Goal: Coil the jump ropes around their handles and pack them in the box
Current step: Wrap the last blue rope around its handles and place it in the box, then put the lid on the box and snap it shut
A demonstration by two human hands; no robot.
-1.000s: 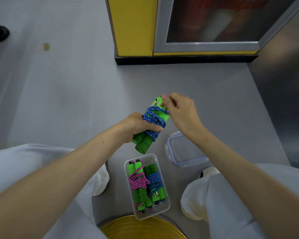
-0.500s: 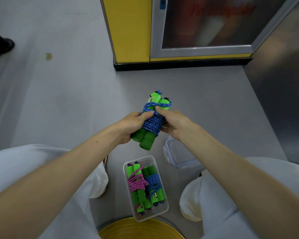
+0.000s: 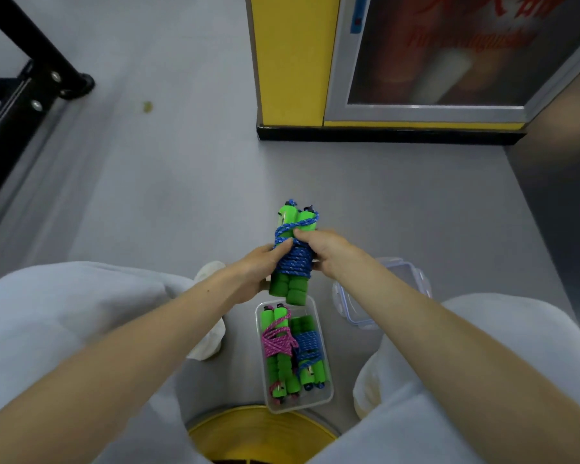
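Both hands, left (image 3: 258,267) and right (image 3: 318,251), were clamped on the blue-roped bundle (image 3: 293,259) (coiling apparently finished), which seemingly wanted lowering into the box (image 3: 329,395).

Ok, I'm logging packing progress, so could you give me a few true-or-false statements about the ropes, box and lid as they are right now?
1. The left hand and right hand both hold the blue-corded rope. True.
2. The box is empty. False: it holds a pink-corded rope and a second blue rope.
3. The lid is clipped onto the box. False: it lies on the floor beside the box.
4. The held rope's handles are green. True.
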